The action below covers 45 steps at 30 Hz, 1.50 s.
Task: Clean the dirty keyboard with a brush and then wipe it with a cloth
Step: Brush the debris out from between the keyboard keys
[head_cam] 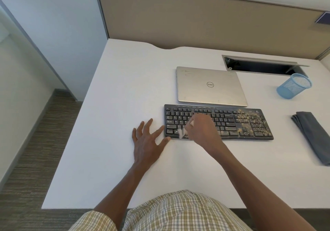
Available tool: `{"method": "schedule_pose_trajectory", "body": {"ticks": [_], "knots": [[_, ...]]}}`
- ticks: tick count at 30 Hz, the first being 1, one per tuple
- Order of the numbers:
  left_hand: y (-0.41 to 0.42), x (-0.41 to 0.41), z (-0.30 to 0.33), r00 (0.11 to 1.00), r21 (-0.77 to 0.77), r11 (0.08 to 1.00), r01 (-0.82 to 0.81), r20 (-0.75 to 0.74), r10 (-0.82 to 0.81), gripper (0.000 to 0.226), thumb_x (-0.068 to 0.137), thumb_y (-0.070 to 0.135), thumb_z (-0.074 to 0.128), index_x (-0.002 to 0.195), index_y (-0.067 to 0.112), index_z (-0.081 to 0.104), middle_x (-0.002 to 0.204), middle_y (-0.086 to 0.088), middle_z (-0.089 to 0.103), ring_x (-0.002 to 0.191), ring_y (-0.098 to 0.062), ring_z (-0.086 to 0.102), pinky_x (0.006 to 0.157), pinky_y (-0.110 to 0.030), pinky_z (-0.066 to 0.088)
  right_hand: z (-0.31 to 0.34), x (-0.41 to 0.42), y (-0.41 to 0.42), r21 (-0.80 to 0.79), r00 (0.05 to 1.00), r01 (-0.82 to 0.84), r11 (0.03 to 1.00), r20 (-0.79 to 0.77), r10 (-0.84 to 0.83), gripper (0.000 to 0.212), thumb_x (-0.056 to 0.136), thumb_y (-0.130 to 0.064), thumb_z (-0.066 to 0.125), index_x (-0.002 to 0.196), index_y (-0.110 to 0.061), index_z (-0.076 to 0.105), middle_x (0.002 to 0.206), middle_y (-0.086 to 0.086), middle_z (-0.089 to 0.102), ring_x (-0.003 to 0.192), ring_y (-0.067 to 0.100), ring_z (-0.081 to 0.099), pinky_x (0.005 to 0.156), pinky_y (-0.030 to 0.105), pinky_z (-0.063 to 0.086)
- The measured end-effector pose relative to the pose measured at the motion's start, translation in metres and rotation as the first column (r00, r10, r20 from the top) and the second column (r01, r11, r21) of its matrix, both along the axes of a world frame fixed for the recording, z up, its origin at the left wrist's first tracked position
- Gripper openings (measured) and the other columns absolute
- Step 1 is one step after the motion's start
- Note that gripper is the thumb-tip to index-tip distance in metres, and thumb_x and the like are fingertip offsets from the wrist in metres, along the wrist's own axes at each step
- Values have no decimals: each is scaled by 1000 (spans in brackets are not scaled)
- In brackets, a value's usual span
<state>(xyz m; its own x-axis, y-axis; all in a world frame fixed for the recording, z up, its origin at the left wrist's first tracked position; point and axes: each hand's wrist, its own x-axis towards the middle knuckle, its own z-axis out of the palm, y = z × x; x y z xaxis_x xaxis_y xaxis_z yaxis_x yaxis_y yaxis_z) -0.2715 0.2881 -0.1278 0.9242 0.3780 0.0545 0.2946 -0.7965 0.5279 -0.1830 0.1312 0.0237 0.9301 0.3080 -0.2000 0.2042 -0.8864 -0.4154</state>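
Nearest, on the white desk: left hand, fingers spread flat, its grip apart, thumb and forefinger touching the left end of the black keyboard. Just beyond, right hand, grip clamped on a blurred white brush over the left keys; yellowish crumbs on the right keys. Further: folded grey cloth at right, closed laptop, blue mesh cup.

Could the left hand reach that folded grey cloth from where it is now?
Probably not easily. The left hand rests spread at the keyboard's left end, the cloth lies far right, and the right hand, gripping the brush, crosses between.
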Motion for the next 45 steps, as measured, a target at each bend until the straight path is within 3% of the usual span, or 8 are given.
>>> {"method": "schedule_pose_trajectory", "body": {"ticks": [15, 20, 23, 28, 33, 37, 40, 45], "knots": [[1, 0, 0, 1000, -5, 1000, 5, -10, -5, 59, 89, 77, 41, 137, 48, 59, 164, 1, 31, 154, -26, 13, 124, -51, 7, 2, -1, -5, 31, 1000, -20, 999, -21, 21, 22, 89, -9, 52, 79, -4, 71, 65, 9, 72, 57, 19, 68, 56, 34, 59], [0, 0, 0, 1000, 7, 1000, 11, -11, -11, 58, 89, 76, 41, 137, 49, 58, 164, 1, 31, 154, -27, 14, 124, -51, 7, 0, 0, 0, 140, 978, -208, 968, 62, 201, 18, 94, -8, 52, 93, -12, 70, 69, 0, 66, 49, 10, 51, 44, 18, 36], [1, 0, 0, 1000, 8, 1000, 12, -10, -12, 58, 89, 77, 40, 137, 49, 58, 163, 1, 31, 154, -27, 14, 124, -51, 8, -7, 3, 6, 29, 942, -327, 944, 85, 324, 23, 92, -2, 55, 101, -12, 73, 73, 3, 67, 53, 10, 49, 47, 17, 33], [0, 0, 1, 1000, -8, 1000, 11, -9, -11, 58, 89, 77, 41, 137, 48, 58, 163, 0, 32, 154, -28, 14, 124, -51, 7, 12, 16, -5, -278, 952, -253, 927, 98, 289, 24, 89, -3, 52, 97, -13, 73, 91, 4, 74, 78, 17, 66, 62, 24, 45], [0, 0, -1, 1000, 10, 1000, 12, 4, -12, 58, 90, 76, 40, 136, 48, 59, 163, 1, 32, 153, -28, 16, 124, -52, 8, 10, 8, 10, 45, 958, -280, 959, 86, 275, 24, 90, -2, 52, 93, -10, 75, 70, -1, 66, 50, 5, 49, 48, 9, 32], [1, 0, 0, 1000, 8, 1000, 16, 1, -16, 61, 89, 78, 37, 137, 47, 59, 163, 1, 32, 153, -28, 15, 124, -52, 8, 1, 9, 8, -42, 967, -247, 968, 56, 250, 24, 90, -3, 55, 96, -13, 75, 76, 4, 71, 49, 2, 44, 46, 11, 29], [1, 0, -1, 1000, -5, 1000, 11, -4, -11, 60, 89, 78, 39, 137, 48, 58, 164, 1, 31, 153, -27, 14, 124, -51, 6, 4, 14, -6, -197, 977, -181, 964, 80, 200, 20, 89, -5, 55, 92, -13, 73, 82, 5, 73, 64, 13, 62, 55, 22, 45], [1, 1, -1, 1000, 13, 1000, 12, -7, -12, 62, 88, 79, 36, 136, 48, 59, 164, 1, 31, 153, -27, 14, 123, -53, 8, 1, 8, 0, 1, 971, -213, 977, 110, 211, 25, 88, -3, 53, 91, -13, 75, 79, 6, 74, 49, 5, 49, 50, 15, 35]]}}
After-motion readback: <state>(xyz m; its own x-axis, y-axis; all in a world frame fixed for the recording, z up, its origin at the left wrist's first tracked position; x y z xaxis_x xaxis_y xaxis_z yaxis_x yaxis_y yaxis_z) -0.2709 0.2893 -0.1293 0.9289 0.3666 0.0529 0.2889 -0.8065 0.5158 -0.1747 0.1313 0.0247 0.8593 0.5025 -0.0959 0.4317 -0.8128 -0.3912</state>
